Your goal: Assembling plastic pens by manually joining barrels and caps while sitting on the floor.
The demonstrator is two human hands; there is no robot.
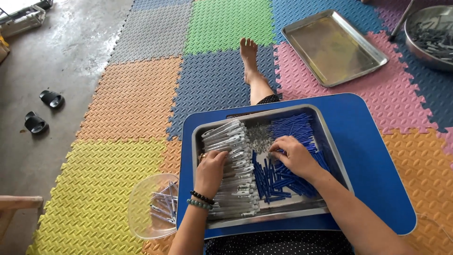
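We note the left hand [211,171] lying flat, fingers spread, on the clear barrels [232,165] at tray [336,163] centre-left, the right hand [295,158] curled, pinching among blue refills [288,182]; a nudge could scatter the springs [259,138].

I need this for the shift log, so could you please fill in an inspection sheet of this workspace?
Surface: blue lap table carrying a steel tray.
Job's things: clear pen barrels, blue refills, small metal springs, all in the tray.
Clutter: clear bowl with a few pens; spare tray; metal basin.
Grippers: left hand on barrels; right hand on refills.
Cables: nothing seen.
Surroundings: coloured foam mats, black sandals.
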